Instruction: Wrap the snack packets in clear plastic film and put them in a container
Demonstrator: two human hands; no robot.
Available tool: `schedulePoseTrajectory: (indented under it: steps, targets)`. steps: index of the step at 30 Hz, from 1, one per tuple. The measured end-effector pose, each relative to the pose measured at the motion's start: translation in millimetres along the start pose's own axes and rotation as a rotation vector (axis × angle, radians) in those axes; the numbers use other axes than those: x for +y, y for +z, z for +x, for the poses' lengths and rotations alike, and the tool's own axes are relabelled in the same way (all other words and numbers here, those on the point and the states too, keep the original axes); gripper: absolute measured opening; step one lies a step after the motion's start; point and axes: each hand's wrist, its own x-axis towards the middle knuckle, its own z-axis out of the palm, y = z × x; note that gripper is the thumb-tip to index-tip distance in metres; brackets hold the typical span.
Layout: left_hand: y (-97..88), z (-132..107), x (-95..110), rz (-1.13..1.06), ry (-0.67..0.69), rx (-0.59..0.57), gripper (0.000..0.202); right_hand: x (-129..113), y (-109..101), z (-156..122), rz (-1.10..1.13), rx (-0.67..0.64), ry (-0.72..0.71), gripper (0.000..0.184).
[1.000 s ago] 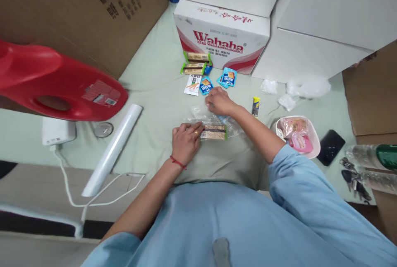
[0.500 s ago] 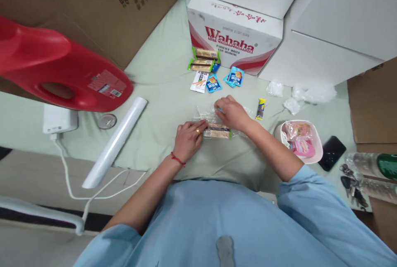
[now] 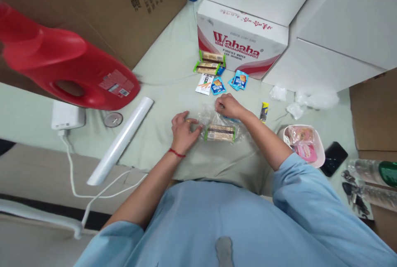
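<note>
A clear plastic bag [image 3: 204, 114] lies on the pale green cloth, with a green-ended snack bar [image 3: 221, 133] in or under its film. My right hand [image 3: 230, 106] is closed at the bag's upper edge, its fingertips pinching the clear film. Below that wrist, part of a blue packet [image 3: 232, 119] shows. My left hand [image 3: 185, 131] rests open at the bag's left side, fingers spread, thumb close to the film. Beyond the hands lie two more green-ended snack bars [image 3: 207, 68], a white snack packet [image 3: 205, 84] and several blue packets [image 3: 240, 80].
A white tub [image 3: 320, 157] with pink packets stands right, beside a black phone [image 3: 334, 158]. A small yellow packet [image 3: 264, 112] and crumpled plastic [image 3: 316, 100] lie nearby. Left are a white roll [image 3: 120, 140] and a red jug [image 3: 102, 89]. The Wahaha box [image 3: 242, 43] stands behind.
My left hand has lifted off the snack bar and moved left, its fingers spreading. The film near my right hand is raised more, and the whole view has shifted slightly.
</note>
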Motion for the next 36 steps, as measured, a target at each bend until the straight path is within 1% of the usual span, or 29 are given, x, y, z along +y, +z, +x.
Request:
schedulePoseTrajectory:
  steps: [2,4,6,7,9,12,14,15,17,19,20,22,24,26,28,30,32,34,36]
  targets:
    - [-0.6,4.3,3.9,-0.187,-0.012,-0.069,0.019,2.1,-4.8,-3.3,0.057,0.023,-0.052,0.008]
    - [-3.1,8.1,5.8,-0.392,-0.092,-0.126,0.021,2.7,-9.0,-7.8,0.123,0.019,-0.052,0.009]
    - [-6.3,10.7,6.5,-0.528,-0.194,-0.134,0.027,1.6,-11.3,-12.4,0.166,0.006,-0.014,0.011]
    - [-7.7,11.6,7.0,-0.550,-0.232,-0.127,0.030,0.6,-11.5,-14.3,0.172,0.000,0.008,0.012]
    - [-9.4,13.0,9.2,-0.510,-0.277,-0.124,0.043,-1.7,-10.5,-16.7,0.166,-0.007,0.047,0.012]
    - [-8.7,17.1,15.8,-0.308,-0.274,-0.143,0.065,-4.6,-8.1,-17.1,0.170,-0.007,0.078,0.013]
    - [-6.2,22.8,20.0,-0.163,-0.260,-0.138,0.069,-6.3,-8.5,-16.4,0.181,0.003,0.080,0.012]
    - [-4.7,26.4,21.2,-0.102,-0.259,-0.139,0.066,-7.5,-9.6,-16.6,0.187,0.013,0.075,0.012]
    - [-1.6,34.2,21.0,-0.036,-0.271,-0.154,0.050,-11.7,-13.0,-19.7,0.199,0.041,0.055,0.011]
    - [0.9,40.8,17.6,-0.064,-0.282,-0.170,0.031,-19.6,-15.9,-28.5,0.212,0.073,0.008,0.013]
    - [1.6,43.2,15.1,-0.099,-0.284,-0.171,0.025,-24.9,-16.2,-35.3,0.213,0.078,-0.035,0.015]
    - [1.7,45.9,9.7,-0.176,-0.292,-0.171,0.020,-37.4,-12.8,-53.2,0.191,0.029,-0.149,0.021]
    - [-0.2,46.1,5.2,-0.242,-0.309,-0.184,0.017,-49.9,-3.9,-73.5,0.109,-0.087,-0.230,0.026]
    - [-3.9,44.3,2.5,-0.327,-0.338,-0.205,0.020,-59.4,8.0,-91.6,-0.016,-0.197,-0.244,0.026]
    - [-9.4,41.2,1.5,-0.421,-0.365,-0.236,0.029,-64.9,19.3,-104.1,-0.124,-0.231,-0.231,0.026]
    - [-15.9,37.4,2.1,-0.542,-0.397,-0.261,0.034,-66.9,27.2,-110.6,-0.167,-0.205,-0.221,0.026]
    - [-22.2,33.7,4.0,-0.643,-0.423,-0.262,0.029,-67.2,31.6,-113.1,-0.158,-0.157,-0.201,0.026]
    - [-26.2,31.2,6.9,-0.688,-0.434,-0.234,0.023,-67.1,34.5,-114.4,-0.113,-0.110,-0.174,0.022]
    - [-26.9,30.1,10.3,-0.689,-0.437,-0.203,0.026,-66.9,38.2,-116.2,-0.030,-0.051,-0.147,0.021]
